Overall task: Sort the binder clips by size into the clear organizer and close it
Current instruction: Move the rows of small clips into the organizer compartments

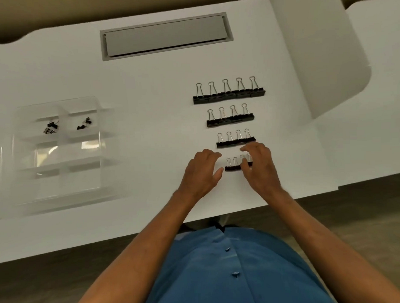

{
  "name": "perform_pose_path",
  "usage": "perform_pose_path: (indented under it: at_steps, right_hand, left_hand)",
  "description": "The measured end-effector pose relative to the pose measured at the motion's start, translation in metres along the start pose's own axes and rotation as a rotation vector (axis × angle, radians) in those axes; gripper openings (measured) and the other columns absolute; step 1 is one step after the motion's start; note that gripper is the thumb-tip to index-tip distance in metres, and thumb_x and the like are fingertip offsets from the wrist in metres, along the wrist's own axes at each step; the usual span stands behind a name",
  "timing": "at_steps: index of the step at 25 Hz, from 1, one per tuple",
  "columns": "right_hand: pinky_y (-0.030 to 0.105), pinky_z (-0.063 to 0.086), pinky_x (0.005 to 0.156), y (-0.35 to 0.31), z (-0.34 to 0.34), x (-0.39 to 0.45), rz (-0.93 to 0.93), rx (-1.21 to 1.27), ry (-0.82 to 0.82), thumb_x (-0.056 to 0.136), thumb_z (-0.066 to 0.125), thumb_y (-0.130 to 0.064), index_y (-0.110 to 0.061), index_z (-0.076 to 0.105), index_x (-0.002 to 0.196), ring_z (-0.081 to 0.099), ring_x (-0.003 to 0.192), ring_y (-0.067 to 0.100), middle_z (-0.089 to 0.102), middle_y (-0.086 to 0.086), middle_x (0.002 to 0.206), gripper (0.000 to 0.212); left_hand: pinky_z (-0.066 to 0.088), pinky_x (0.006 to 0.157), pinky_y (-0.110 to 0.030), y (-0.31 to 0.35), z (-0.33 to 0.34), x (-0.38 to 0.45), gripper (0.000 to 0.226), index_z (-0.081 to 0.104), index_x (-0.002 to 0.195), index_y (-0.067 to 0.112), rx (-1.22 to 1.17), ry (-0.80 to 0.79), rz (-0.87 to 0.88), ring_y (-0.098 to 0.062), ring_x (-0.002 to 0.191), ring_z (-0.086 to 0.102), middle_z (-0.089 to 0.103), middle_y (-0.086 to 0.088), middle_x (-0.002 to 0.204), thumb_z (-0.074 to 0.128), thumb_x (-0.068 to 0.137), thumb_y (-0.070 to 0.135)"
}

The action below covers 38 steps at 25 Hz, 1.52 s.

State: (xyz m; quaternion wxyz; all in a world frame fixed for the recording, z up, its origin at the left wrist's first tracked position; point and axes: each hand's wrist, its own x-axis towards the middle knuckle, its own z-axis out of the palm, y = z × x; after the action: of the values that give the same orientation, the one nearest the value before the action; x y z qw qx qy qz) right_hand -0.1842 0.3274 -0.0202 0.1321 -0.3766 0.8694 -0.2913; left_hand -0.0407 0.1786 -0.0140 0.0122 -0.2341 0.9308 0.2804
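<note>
White table [147, 89], viewed from above my own chest.

Item 1: clear organizer [58, 151], lid open, far to my left, well apart from my hands. Its two far compartments each hold a small heap of tiny black binder clips: left heap [50, 127], right heap [84, 123]. The nearer compartments show only glare.

Item 2: four rows of black binder clips with silver handles, laid out to my right, largest farthest from me. Far row [228, 94], five clips. Second row [230, 119], four clips. Third row [236, 142], four clips. Nearest row [233, 167], smallest of the four, four clips as far as I can count, partly covered by my right hand.

Item 3: my left hand [201, 174], just to the left of the nearest row, fingers loosely curled over the table and holding nothing.

Item 4: my right hand [259, 166], over the right end of the nearest row, fingers bent down onto the clips there; whether they actually pinch one I cannot tell. The two hands are apart, the nearest row between them.

Item 5: grey recessed panel [165, 37] in the table's far side.

Item 6: blue buttoned shirt [232, 275] at the bottom edge.
</note>
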Motion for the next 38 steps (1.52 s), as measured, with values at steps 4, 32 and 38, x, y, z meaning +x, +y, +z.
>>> perform_pose_path:
  at_steps: [4, 32, 38]
  right_hand:
    - [0.035, 0.054, 0.090, 0.041, -0.010, -0.011, 0.019, -0.095, -0.079, 0.089, 0.063, -0.002, -0.015, 0.054, 0.129, 0.046, 0.117, 0.019, 0.053, 0.002, 0.130, 0.043]
    - [0.031, 0.053, 0.070, 0.055, -0.017, -0.005, -0.228, -0.217, -0.295, 0.090, 0.065, -0.015, -0.017, 0.052, 0.141, 0.050, 0.111, 0.022, 0.054, 0.005, 0.128, 0.053]
    - [0.038, 0.054, 0.066, 0.056, -0.009, 0.002, -0.264, -0.207, -0.287, 0.095, 0.067, -0.016, -0.017, 0.062, 0.122, 0.052, 0.098, 0.020, 0.060, 0.004, 0.111, 0.027]
  left_hand:
    - [0.052, 0.085, -0.035, 0.025, 0.025, 0.009, 0.043, 0.054, 0.133, 0.016, -0.021, -0.057, 0.011, -0.021, 0.111, 0.052, 0.055, -0.005, 0.129, 0.064, 0.094, 0.028]
    - [0.050, 0.073, -0.033, 0.054, 0.058, 0.031, 0.017, 0.057, 0.108, 0.014, 0.017, -0.019, -0.086, -0.017, 0.093, 0.048, 0.057, -0.004, 0.106, 0.062, 0.093, 0.019]
    - [0.051, 0.073, -0.036, 0.057, 0.058, 0.035, 0.024, 0.055, 0.115, 0.014, 0.036, -0.040, -0.054, -0.020, 0.095, 0.051, 0.058, -0.007, 0.110, 0.062, 0.093, 0.017]
